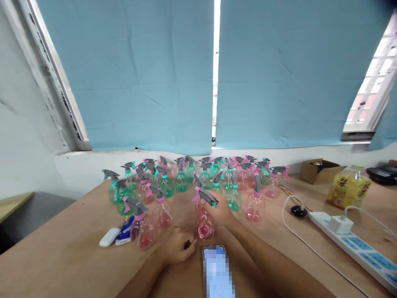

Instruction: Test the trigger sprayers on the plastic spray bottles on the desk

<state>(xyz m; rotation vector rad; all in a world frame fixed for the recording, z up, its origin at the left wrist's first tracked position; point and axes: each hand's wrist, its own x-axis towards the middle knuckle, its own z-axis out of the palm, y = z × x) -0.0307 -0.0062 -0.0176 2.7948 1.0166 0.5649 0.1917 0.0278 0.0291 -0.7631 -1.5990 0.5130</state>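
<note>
Your hands among the spray bottles

Your right hand (221,210) closes around a pink spray bottle (204,219) by its neck; your left hand (178,246) rests fisted on the surface (77,256), beside a phone (217,271).

Wooden table (62,248) under blinds.
Backed by blue blinds (139,74) with daylight through the gap (216,62), white wall (21,136) at left, bare window (375,99) at right.
</note>
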